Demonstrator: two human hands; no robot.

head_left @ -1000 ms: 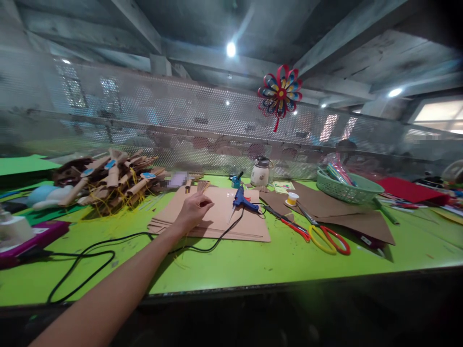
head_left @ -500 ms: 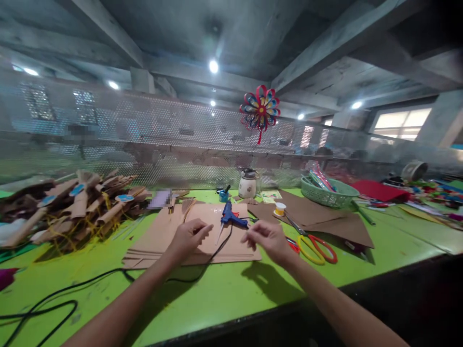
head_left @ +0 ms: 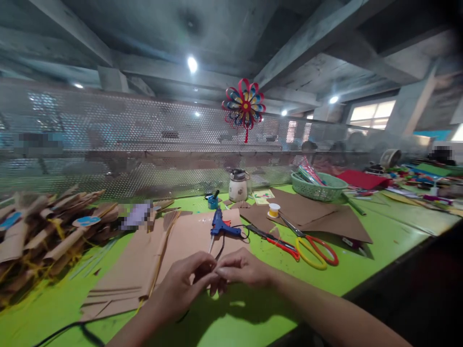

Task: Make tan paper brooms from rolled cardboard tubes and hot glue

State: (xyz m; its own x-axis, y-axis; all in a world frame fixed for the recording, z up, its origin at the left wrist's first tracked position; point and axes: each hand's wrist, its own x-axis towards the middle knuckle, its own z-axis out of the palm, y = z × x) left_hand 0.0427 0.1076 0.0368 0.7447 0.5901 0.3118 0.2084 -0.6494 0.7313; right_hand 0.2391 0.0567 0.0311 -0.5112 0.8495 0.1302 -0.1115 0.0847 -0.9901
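A blue glue gun [head_left: 218,225] lies on a light brown paper sheet [head_left: 188,236] on the green bench [head_left: 394,241], its cord looping off to the right of its handle. Just nearer the person than the glue gun's nozzle, the left hand [head_left: 186,279] and the right hand [head_left: 240,270] come together, their fingertips meeting and overlapping. I cannot tell whether either grip is closed, or whether something small sits between the fingers.

Left of the glue gun, a rolled paper piece [head_left: 158,260] with a fringed top lies on more brown sheets, near the left hand. Farther left of the gun is a pile of paper rolls [head_left: 68,248] with blue labels and yellow string.

Right of the gun lie a red-handled tool [head_left: 284,246] and, beyond it, scissors [head_left: 311,253] with one yellow and one orange handle. A spool [head_left: 274,210] of yellow thread stands behind these, also right of the gun. Behind the gun are a small blue bottle [head_left: 213,203] and a pale jar [head_left: 238,188] with a dark lid.
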